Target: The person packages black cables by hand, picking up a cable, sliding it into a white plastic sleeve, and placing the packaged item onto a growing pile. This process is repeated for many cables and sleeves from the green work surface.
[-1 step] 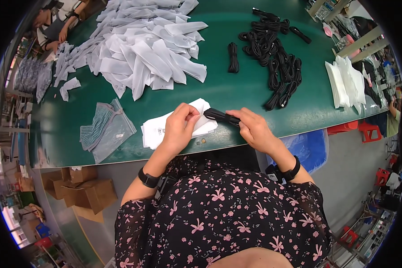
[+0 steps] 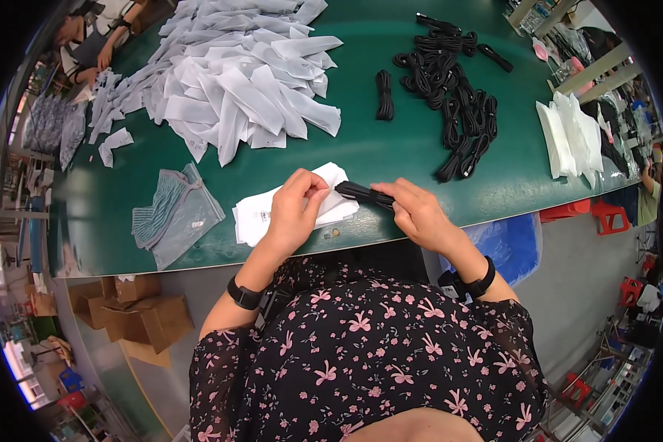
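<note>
My left hand (image 2: 296,210) pinches the edge of the top white bag (image 2: 331,173) in a small stack near the table's front edge. In my right hand (image 2: 420,215) is a coiled black cable (image 2: 359,193), gripped at its right end between thumb and fingers. The cable's left end points at the bag's right end, close beside my left fingertips. I cannot tell whether it is inside the bag's mouth. More coiled black cables (image 2: 449,88) lie in a heap farther off to the right, with one single coil (image 2: 384,96) left of it.
A large pile of whitish filled bags (image 2: 236,88) covers the far left of the green table (image 2: 390,155). A clear bag with striped cloth (image 2: 177,214) lies left of the stack. White packets (image 2: 571,140) sit at the right. A blue-lined bin (image 2: 504,247) stands below the edge. Another person works far left.
</note>
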The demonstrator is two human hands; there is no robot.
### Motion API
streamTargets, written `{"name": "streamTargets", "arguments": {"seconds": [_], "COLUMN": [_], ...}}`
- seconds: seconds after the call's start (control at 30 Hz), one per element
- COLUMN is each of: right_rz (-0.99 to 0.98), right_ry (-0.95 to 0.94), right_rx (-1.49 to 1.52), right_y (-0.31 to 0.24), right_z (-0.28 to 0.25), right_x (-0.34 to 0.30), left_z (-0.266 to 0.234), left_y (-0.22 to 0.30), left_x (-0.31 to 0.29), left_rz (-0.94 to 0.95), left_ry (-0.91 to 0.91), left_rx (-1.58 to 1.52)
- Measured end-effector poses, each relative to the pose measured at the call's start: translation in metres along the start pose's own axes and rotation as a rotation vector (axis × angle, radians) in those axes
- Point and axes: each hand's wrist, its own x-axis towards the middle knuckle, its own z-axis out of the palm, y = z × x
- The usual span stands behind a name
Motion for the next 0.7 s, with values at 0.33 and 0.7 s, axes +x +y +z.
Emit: {"name": "streamTargets", "arguments": {"seconds": [0.33, 0.7], "right_rz": [0.142, -0.153], "right_ry": [-0.112, 0.190], "right_rx": [0.396, 0.171], "right_y": [0.000, -0.018], "right_z": [0.008, 0.014], "right_x": [0.015, 0.063], "left_z": [-0.012, -0.037], "left_y": [0.008, 0.008], "left_x": [0.015, 0.043], "left_rz": [0.390, 0.081], "left_ry": [-0.094, -0.032], "left_rx": [0.159, -0.383]}}
